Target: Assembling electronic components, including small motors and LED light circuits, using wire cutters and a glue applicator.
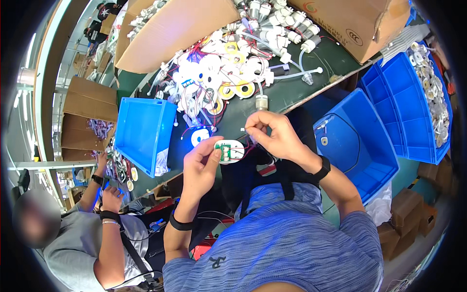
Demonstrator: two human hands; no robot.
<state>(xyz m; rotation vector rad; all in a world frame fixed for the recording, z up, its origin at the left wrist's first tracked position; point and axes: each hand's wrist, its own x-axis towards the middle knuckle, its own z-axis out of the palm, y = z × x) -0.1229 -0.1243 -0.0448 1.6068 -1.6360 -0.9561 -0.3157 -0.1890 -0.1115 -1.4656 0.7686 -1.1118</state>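
Note:
My left hand (200, 163) holds a white oval housing with a green circuit board (226, 153) between thumb and fingers, board side up. Thin red wires run from the board toward the right. My right hand (272, 131) is closed in a pinch just right of the housing. A small white plug (242, 129) shows at its fingertips, and the wire it seems to hold is mostly hidden. Beyond my hands lies a heap of white round parts (204, 80) with red wires. A small motor pump with a clear tube (261, 101) lies near my right hand.
Cardboard boxes (180, 34) stand at the back of the dark green table (292, 95). One blue bin (141, 129) sits left, another (360, 146) right, beside a blue bin of round parts (399, 102). A co-worker (97, 238) in grey works at the left.

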